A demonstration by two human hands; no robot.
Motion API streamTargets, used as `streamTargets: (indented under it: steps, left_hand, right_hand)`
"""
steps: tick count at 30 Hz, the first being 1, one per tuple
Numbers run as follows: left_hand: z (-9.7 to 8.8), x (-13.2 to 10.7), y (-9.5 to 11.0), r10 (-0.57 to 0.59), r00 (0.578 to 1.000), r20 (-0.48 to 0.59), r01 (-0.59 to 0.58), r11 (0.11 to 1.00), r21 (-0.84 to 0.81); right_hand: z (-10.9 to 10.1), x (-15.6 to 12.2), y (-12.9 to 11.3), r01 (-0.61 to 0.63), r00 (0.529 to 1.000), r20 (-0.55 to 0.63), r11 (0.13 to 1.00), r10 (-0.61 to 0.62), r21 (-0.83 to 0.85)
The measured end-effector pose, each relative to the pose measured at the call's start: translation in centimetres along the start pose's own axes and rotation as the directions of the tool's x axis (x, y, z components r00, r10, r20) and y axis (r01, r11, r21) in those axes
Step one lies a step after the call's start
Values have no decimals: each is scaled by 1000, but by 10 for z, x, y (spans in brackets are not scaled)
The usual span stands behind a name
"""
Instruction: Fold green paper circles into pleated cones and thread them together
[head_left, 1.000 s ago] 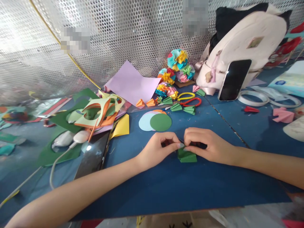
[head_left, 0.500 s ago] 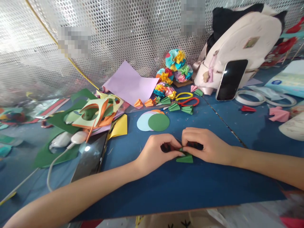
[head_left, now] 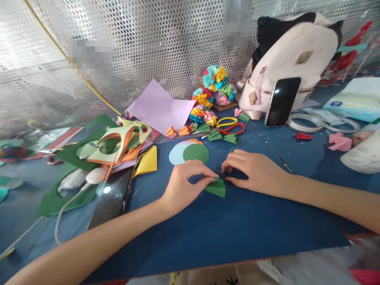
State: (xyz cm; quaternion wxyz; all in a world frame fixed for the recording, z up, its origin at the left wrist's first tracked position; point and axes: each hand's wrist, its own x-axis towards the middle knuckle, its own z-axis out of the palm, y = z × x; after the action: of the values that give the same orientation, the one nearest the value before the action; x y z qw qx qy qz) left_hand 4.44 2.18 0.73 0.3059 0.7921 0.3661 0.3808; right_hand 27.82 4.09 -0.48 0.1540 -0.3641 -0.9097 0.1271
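My left hand is closed, with thumb and index finger pinching a folded green paper piece that fans out below the fingertips. Just to its right is my right hand, thumb and fingers curved with a gap between them. A thin, wire-like line shows between the two hands; what it is and whether the right fingertips touch it is unclear. Behind the left hand lie overlapping paper circles: a green circle on top, a pale blue circle and an orange edge beneath.
Green folded pieces lie by scissors with red and yellow handles. Cut paper scraps and a dark phone are left. Paper flower balls, a white backpack, a propped phone and tape rolls stand behind.
My hands, together at the green paper before, are apart. The left hand has shifted left with the paper, which now shows a wider fan. The right hand has let go of it.
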Motion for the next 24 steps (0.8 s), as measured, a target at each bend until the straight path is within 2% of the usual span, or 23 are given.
streamTargets:
  steps: [3,6,9,13,16,19,22,24]
  left_hand:
    - [1,0,1,-26,1000,-13,26,1000,4]
    - [2,1,2,-36,999,-17,36,999,6]
    - [2,0,2,-40,999,-12,40,999,8]
    - [2,1,1,-71,997,-11,71,997,-1]
    - [2,1,0,-118,993,-7,117,992,-47]
    - [3,2,-1,-161,987,4,161,982,-100]
    - [3,1,-2,-180,984,8,179,977,-117]
    - [3,1,-2,-183,983,11,183,976,-114]
  right_hand:
    - [-3,-2,-1,103,994,-17,973,-109,-209]
    - [-4,-3,-1,178,978,-24,889,-207,-422]
    - [-4,-3,1,234,961,-5,821,-277,-521]
    - [-7,-2,6,356,919,64,745,-390,-564]
    - [-8,0,13,411,895,86,735,-438,-539]
    - [-9,3,19,405,904,72,793,-421,-455]
    - [-14,5,22,280,956,-8,921,-293,-272]
    - [-19,4,20,158,984,-66,984,-163,-78]
